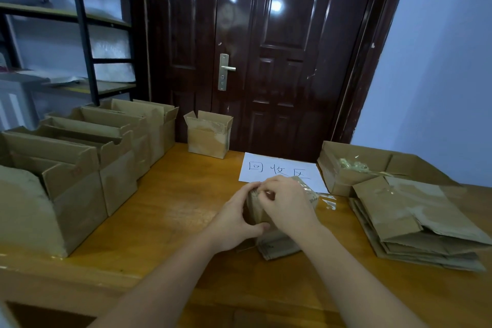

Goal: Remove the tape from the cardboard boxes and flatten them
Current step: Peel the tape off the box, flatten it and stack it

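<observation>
A small taped cardboard box (306, 193) stands in the middle of the wooden table (170, 194), mostly hidden by my hands. My left hand (237, 221) grips its left side, thumb curled round the near corner. My right hand (286, 204) lies over the top, fingertips pinching at the box's upper left edge; whether they hold tape I cannot tell. A strip of clear tape (328, 201) lies just right of the box. Flattened boxes (415, 221) are stacked at the right.
Several open boxes (87, 157) line the table's left side, and one small open box (209, 134) stands at the back. A white sheet with writing (277, 168) lies behind my hands. An open box holding wadded tape (354, 165) sits at the back right. A dark door is behind the table.
</observation>
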Motion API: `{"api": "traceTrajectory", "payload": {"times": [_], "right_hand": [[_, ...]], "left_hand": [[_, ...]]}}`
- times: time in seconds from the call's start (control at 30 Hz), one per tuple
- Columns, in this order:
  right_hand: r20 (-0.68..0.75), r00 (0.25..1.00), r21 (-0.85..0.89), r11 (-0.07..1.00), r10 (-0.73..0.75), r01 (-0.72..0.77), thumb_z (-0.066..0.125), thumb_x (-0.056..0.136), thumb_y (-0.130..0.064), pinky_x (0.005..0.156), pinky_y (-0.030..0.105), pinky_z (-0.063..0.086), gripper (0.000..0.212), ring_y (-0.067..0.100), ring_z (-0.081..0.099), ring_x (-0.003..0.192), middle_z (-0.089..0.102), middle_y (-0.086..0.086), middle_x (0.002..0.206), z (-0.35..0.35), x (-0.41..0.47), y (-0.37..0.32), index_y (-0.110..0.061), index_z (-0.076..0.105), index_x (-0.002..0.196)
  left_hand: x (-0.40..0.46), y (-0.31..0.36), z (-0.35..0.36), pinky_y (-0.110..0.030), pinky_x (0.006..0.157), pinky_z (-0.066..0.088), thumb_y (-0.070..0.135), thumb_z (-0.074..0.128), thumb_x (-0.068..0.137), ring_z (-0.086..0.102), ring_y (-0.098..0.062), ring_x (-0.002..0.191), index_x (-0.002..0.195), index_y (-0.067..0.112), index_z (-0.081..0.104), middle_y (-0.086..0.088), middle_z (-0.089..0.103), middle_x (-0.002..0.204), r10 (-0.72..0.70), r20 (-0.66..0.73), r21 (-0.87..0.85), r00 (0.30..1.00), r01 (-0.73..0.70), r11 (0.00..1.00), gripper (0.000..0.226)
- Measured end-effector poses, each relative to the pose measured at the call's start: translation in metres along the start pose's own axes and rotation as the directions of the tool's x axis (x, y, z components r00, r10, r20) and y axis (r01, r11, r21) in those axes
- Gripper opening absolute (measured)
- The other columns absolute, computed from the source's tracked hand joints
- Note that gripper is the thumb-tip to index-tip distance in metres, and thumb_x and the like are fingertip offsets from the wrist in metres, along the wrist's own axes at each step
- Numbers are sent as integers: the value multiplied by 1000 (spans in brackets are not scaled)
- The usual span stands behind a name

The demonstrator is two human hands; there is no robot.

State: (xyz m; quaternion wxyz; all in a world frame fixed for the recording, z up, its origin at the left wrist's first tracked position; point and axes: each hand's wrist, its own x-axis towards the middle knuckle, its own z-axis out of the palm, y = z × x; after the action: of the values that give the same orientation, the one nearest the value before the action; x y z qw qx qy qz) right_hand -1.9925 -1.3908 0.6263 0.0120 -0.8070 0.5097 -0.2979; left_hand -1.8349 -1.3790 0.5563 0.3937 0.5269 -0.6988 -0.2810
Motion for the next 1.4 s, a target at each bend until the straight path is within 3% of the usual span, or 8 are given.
{"api": "traceTrajectory", "payload": {"times": [0.17,0.37,0.53,0.93,1.03,1.13,1.23,1.4], "right_hand": [[57,996,54,996,69,-72,66,95,-42,90,34,49,20,13,57,101,72,-6,101,1,2,-1,-31,78,106],[39,988,237,959,150,-155,70,94,-17,89,20,50,15,5,65,96,75,-10,100,2,3,0,-25,79,103],[-34,951,352,894,307,-276,74,85,-17,58,4,39,16,-1,61,79,67,-16,84,-1,5,1,-32,69,84],[88,972,448,862,220,-236,68,95,-34,73,4,38,25,-11,58,85,73,-19,94,-10,1,12,-31,73,119],[115,966,388,885,231,-258,75,92,-31,74,1,37,25,-6,59,94,71,-18,95,-13,3,15,-29,74,117],[95,950,174,935,296,-309,75,90,-39,96,30,47,30,17,51,118,66,-6,113,-10,3,11,-30,74,119],[91,958,-91,960,272,-264,58,96,-56,95,39,40,29,21,42,115,61,-4,114,-9,4,2,-42,74,116],[73,950,-46,952,304,-301,59,96,-55,93,39,44,29,19,48,113,65,-5,110,-10,3,-2,-37,77,109]], "left_hand": [[1,16,4,-45,118,40,57,79,73,22,-10,153,158,42,26,31,-5,167,50,-73,239,996,-31,970,101],[9,33,17,-41,124,33,53,70,92,19,-10,157,165,28,21,13,9,173,-15,-149,350,989,67,935,91],[9,32,21,-38,123,33,57,66,94,17,-11,157,167,25,14,13,5,174,0,-144,403,990,58,913,94],[6,25,24,-38,124,33,57,66,95,16,-11,157,166,25,16,12,6,173,40,-169,410,985,33,912,93],[6,23,26,-38,122,36,62,66,92,19,-11,157,166,25,12,16,3,173,25,-168,398,986,45,916,99],[9,20,27,-35,120,39,63,65,92,21,-10,155,166,25,11,19,0,172,17,-172,408,985,56,911,99],[8,18,25,-34,120,37,63,63,93,21,-9,156,167,24,11,17,0,173,24,-165,403,986,45,914,99],[5,20,24,-32,120,37,62,62,95,22,-9,156,167,25,8,15,-1,173,25,-154,441,988,46,896,98]]}}
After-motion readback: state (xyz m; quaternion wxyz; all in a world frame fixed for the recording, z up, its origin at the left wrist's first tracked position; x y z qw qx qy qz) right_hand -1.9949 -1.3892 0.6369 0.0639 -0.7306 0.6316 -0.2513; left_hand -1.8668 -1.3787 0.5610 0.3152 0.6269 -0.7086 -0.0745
